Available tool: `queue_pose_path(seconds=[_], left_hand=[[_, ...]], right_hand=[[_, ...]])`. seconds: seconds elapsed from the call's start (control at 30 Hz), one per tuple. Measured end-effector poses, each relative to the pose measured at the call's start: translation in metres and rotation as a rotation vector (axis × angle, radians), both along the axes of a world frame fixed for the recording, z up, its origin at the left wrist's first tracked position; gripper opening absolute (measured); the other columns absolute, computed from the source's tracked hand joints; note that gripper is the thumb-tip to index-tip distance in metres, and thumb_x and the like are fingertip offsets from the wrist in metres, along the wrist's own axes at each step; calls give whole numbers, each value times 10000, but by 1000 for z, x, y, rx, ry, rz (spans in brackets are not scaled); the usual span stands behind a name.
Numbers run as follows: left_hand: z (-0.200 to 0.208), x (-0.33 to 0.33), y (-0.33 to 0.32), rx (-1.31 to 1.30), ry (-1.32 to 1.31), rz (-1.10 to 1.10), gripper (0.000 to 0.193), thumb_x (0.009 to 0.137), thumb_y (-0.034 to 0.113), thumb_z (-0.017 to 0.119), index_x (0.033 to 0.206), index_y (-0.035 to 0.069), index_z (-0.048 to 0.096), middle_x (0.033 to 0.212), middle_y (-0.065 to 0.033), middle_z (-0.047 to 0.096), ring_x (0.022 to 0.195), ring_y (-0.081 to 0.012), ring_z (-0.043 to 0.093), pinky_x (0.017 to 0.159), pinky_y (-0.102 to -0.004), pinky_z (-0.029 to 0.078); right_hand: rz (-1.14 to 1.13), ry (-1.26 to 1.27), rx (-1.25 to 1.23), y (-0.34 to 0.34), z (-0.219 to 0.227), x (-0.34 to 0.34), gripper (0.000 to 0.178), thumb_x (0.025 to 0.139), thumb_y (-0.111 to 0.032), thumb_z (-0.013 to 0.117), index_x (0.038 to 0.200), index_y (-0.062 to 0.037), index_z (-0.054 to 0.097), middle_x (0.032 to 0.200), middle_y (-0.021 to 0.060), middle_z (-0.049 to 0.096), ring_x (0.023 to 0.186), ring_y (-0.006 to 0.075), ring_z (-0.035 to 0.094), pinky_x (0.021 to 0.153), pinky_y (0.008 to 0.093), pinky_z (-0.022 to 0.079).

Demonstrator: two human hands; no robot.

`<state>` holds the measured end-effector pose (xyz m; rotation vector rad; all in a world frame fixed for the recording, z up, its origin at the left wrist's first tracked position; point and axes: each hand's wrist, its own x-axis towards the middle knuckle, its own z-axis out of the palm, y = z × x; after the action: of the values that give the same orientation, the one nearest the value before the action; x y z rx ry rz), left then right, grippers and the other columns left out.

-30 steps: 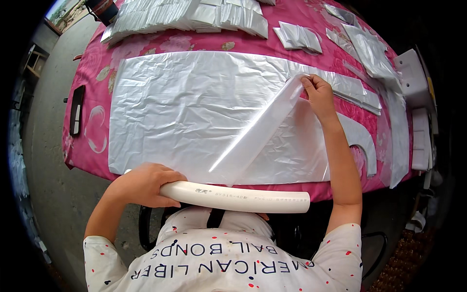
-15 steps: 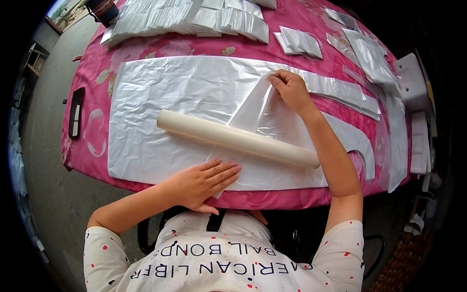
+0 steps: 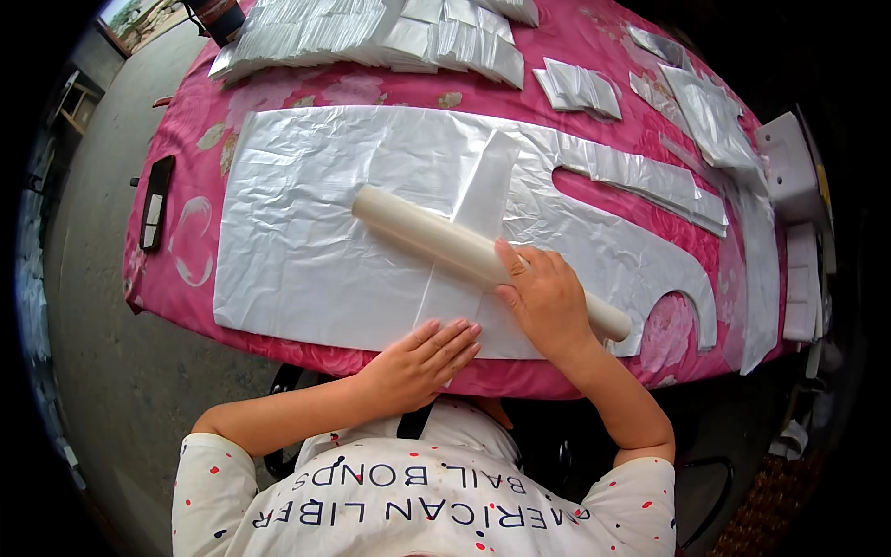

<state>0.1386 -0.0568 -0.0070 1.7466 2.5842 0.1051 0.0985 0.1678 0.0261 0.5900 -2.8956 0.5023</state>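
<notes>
A thin white plastic sheet (image 3: 306, 223) lies spread on the table, with curved cutouts at its right end like an apron. Across it slants a long, smooth cream-coloured tube (image 3: 418, 232). From beneath the tube a narrow folded strip of the same film (image 3: 486, 181) runs toward the far edge. My right hand (image 3: 549, 302) is wrapped over the tube's right half, fingers and thumb pressed on it. Flat on the sheet's near edge rests my left hand (image 3: 427, 364), fingers stretched out beside the strip's near end.
A pink flowered cloth (image 3: 316, 88) covers the table. Stacks of folded plastic (image 3: 371, 37) stand along the far side, with a smaller pile (image 3: 577, 88) to their right. A dark flat object (image 3: 157, 202) lies at the left edge. White containers (image 3: 789, 153) stand by the right edge.
My right hand has let go of the strip and come down onto the tube. The strip now lies flat. The tube has moved right, and my left hand stays flat.
</notes>
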Motion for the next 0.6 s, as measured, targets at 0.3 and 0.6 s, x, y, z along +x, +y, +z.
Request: queue_pose_path(seconds=[0.3, 0.6], left_hand=[[15, -32, -15, 108, -317, -167, 799, 740, 389, 607, 1385, 35, 294, 1468, -132, 242, 1369, -245, 214, 1107, -409, 181], [-8, 21, 3, 59, 72, -14, 485, 860, 223, 430, 1328, 99, 414, 1400, -100, 380, 1316, -228, 326, 1086, -406, 219]], right_hand=[[-295, 77, 10, 77, 9, 4, 536, 789, -131, 628, 1297, -90, 463, 1066, 104, 569, 933, 286, 531, 809, 381, 436], [116, -43, -28, -6, 9, 34, 529, 730, -97, 651, 1241, -138, 522, 1160, 56, 538, 1049, 230, 507, 1000, 475, 305]])
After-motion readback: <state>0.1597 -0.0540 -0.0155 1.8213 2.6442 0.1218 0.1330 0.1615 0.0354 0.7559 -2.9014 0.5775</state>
